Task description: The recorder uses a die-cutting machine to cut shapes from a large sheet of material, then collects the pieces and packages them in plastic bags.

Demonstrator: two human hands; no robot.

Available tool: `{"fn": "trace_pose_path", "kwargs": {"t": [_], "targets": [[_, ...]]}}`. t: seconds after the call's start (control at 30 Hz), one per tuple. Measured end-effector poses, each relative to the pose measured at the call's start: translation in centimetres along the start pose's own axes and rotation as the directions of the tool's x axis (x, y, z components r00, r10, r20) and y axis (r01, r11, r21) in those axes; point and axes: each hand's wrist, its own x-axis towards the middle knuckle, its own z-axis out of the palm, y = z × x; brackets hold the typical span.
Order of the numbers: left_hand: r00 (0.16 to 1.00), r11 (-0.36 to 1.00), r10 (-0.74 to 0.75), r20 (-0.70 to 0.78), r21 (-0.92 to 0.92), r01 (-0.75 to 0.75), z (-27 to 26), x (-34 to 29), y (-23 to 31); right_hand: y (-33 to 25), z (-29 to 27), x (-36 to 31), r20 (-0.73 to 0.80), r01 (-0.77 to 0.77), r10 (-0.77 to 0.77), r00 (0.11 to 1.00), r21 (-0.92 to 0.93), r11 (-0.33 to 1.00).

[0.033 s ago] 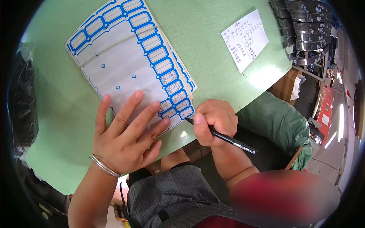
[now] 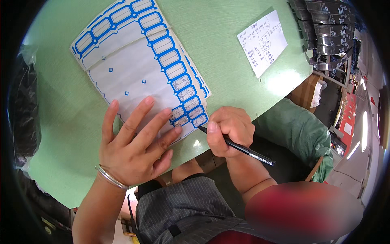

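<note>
My left hand (image 2: 136, 142) lies flat with fingers spread on the lower part of a label sheet (image 2: 118, 77). The sheet is white backing with blue-bordered labels along its top and right side. Handwriting fills several labels at the lower right; those higher up look blank. More sheets lie beneath it. My right hand (image 2: 231, 130) is closed around a black pen (image 2: 250, 151). The pen's tip is at the lower right corner of the sheet, beside the lowest written label (image 2: 199, 120).
A handwritten white note (image 2: 264, 42) lies to the right on the green table (image 2: 219, 40). Stacked dark bundles with written strips (image 2: 331, 30) stand at the far right. Beyond the table's right edge are a cardboard box (image 2: 302, 91) and a large green bag (image 2: 296, 126). Black plastic (image 2: 25, 110) hangs at the left.
The sheet and the note appear shifted very slightly to the right. Both hands and the pen keep almost the same position.
</note>
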Motion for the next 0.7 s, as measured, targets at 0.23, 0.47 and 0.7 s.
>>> {"fn": "trace_pose_path", "kwargs": {"t": [0.23, 0.47, 0.7], "targets": [[1.0, 0.999, -0.014, -0.002, -0.031, 0.014, 0.2, 0.06, 0.09, 0.18, -0.07, -0.13, 0.038, 0.033, -0.032, 0.999, -0.021, 0.999], [1.0, 0.999, -0.014, -0.005, -0.029, 0.013, 0.16, 0.17, 0.01, 0.25, -0.11, -0.04, 0.03, 0.013, -0.013, 0.999, 0.0, 1.0], [1.0, 1.0, -0.008, -0.017, -0.028, 0.008, 0.26, 0.21, 0.01, 0.29, -0.17, -0.1, 0.032, 0.02, -0.02, 0.999, -0.01, 1.0]]}}
